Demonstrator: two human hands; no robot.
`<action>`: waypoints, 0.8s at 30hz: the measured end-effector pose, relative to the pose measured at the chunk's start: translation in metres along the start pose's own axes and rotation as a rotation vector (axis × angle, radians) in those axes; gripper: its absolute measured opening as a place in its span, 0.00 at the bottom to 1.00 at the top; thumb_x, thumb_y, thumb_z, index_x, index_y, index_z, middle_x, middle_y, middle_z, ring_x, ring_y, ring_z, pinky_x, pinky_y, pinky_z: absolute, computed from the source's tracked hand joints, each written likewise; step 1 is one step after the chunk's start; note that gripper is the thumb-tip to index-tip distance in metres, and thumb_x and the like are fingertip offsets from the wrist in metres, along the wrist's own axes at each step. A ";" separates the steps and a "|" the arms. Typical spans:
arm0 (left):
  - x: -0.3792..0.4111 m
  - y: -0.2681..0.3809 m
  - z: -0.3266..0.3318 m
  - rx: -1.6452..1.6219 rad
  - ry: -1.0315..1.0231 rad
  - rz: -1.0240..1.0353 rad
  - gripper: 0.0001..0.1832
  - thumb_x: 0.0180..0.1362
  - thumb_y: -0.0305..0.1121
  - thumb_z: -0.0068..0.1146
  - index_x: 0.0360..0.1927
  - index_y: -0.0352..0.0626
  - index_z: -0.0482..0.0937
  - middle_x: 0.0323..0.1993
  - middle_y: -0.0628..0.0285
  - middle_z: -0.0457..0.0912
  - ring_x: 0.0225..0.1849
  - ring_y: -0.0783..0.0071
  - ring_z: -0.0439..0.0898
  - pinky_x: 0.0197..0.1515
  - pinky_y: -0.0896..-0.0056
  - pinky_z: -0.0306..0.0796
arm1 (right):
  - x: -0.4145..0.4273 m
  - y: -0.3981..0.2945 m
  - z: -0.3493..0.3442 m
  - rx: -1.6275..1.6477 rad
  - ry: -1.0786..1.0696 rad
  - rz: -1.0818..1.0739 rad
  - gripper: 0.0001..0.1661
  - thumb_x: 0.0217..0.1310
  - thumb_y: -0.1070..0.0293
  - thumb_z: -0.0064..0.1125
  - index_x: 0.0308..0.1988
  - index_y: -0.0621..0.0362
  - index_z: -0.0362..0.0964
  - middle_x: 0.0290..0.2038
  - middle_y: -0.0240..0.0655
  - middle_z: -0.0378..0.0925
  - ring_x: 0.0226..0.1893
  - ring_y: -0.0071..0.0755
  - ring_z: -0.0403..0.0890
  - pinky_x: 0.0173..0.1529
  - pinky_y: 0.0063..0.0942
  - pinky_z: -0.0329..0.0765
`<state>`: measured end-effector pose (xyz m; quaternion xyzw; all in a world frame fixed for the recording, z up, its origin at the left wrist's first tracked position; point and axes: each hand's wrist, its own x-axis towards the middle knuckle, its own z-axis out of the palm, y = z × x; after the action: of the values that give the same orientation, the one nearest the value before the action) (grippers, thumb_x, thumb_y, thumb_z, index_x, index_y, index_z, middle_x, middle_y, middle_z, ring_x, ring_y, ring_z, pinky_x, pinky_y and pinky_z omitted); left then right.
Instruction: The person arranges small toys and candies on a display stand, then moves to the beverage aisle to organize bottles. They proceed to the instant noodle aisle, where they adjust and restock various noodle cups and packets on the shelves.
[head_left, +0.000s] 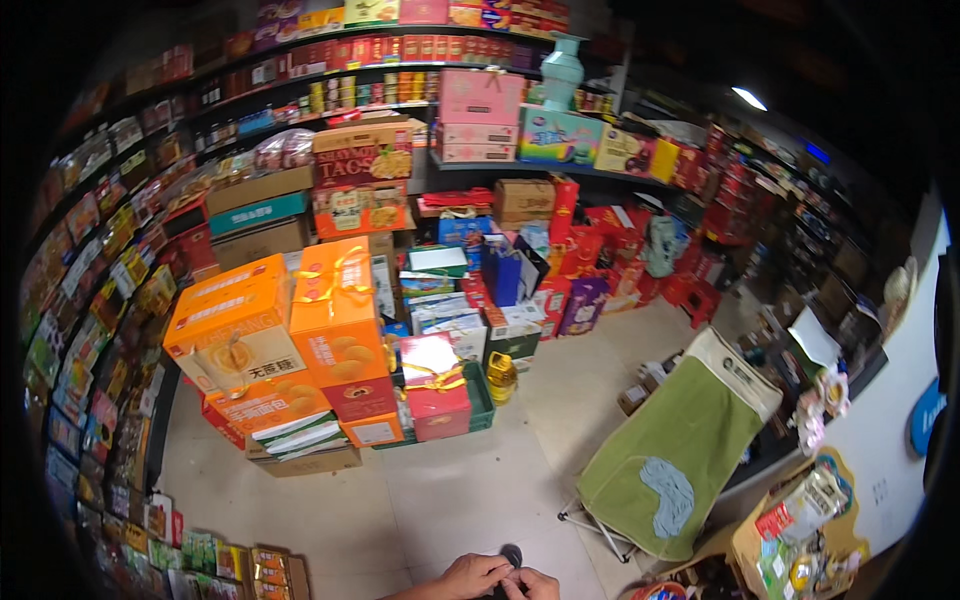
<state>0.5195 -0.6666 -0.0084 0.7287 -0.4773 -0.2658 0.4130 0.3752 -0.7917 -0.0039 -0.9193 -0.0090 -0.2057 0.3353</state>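
At the lower edge of the view, my left hand (478, 575) and my right hand (537, 584) meet with bent fingers and thumbs pinched close together. Whether a small thing lies between the fingertips cannot be made out. Just beyond them shows a dark rounded object (512, 554), perhaps the toe of a shoe. Pale floor tiles (457, 495) stretch in front of the hands. Farther ahead, a red gift box (435, 409) with a yellow ribbon leans by a green plastic crate (482, 397).
Orange bread cartons (236, 330) stand stacked ahead on the left. To the right is a folding camp bed (660, 457) with green fabric and a grey cloth. A yellow oil jug (501, 377) sits on the floor. Stocked shelves (315, 71) line the back and left.
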 end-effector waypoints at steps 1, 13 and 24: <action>0.001 -0.002 -0.011 -0.077 0.032 -0.088 0.08 0.63 0.33 0.48 0.36 0.40 0.76 0.23 0.51 0.78 0.23 0.63 0.79 0.30 0.62 0.73 | 0.018 0.004 0.002 0.027 -0.021 -0.038 0.02 0.57 0.72 0.56 0.32 0.56 0.74 0.25 0.38 0.74 0.25 0.44 0.77 0.28 0.41 0.72; 0.044 -0.067 -0.122 -0.363 0.432 -0.370 0.15 0.70 0.36 0.48 0.32 0.36 0.77 0.21 0.64 0.77 0.25 0.79 0.75 0.29 0.73 0.71 | 0.232 0.061 0.047 0.277 -0.502 -0.017 0.14 0.65 0.55 0.55 0.38 0.52 0.77 0.33 0.38 0.80 0.34 0.47 0.81 0.39 0.41 0.78; -0.019 -0.101 -0.180 -0.369 0.940 -0.584 0.14 0.69 0.37 0.49 0.32 0.37 0.77 0.23 0.65 0.75 0.27 0.81 0.71 0.31 0.74 0.69 | 0.355 0.020 0.158 0.540 -0.838 -0.399 0.11 0.61 0.59 0.63 0.40 0.51 0.79 0.34 0.39 0.82 0.33 0.48 0.83 0.36 0.38 0.79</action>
<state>0.7005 -0.5659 -0.0016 0.7859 0.0321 -0.0956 0.6101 0.7622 -0.7525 0.0110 -0.7842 -0.3691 0.1287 0.4819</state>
